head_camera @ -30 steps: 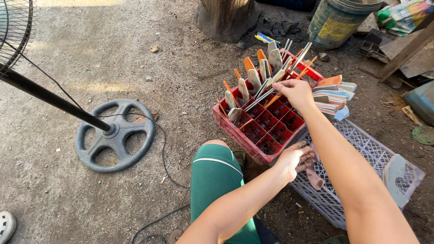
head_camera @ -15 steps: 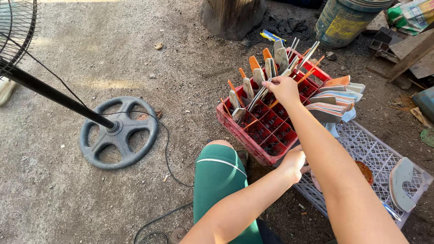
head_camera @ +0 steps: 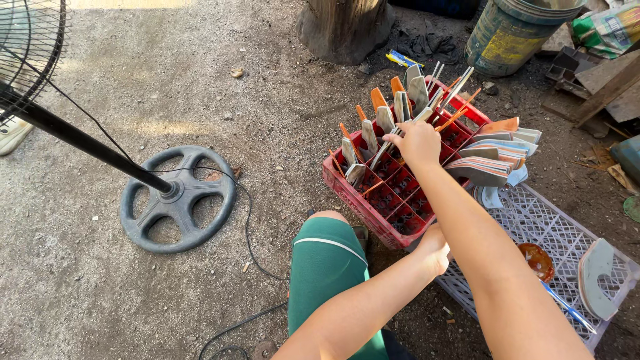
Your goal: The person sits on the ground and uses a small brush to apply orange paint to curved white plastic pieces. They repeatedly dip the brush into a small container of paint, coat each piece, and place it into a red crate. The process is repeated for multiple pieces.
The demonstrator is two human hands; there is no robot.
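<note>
A red compartment crate (head_camera: 363,203) stands on the ground with several grey and orange shoe soles (head_camera: 369,133) upright in its cells. My right hand (head_camera: 417,141) reaches over the crate's middle and is shut on a thin metal rod (head_camera: 385,148) that slants into the cells. My left hand (head_camera: 435,249) rests against the crate's near corner, between it and a white plastic crate (head_camera: 533,223); its fingers are hidden. A stack of grey and orange soles (head_camera: 492,159) lies on the red crate's right side.
A standing fan's round base (head_camera: 179,199) and slanted pole (head_camera: 87,143) are at left, its cable (head_camera: 248,230) trailing toward my green-clad knee (head_camera: 327,263). A tree trunk (head_camera: 343,27), a bucket (head_camera: 510,33) and wood scraps lie behind. A grey sole (head_camera: 600,277) and small bowl (head_camera: 537,261) sit on the white crate.
My right hand has stayed over the red crate, holding the rod. My left hand has slid from the white crate's top to the red crate's near corner.
</note>
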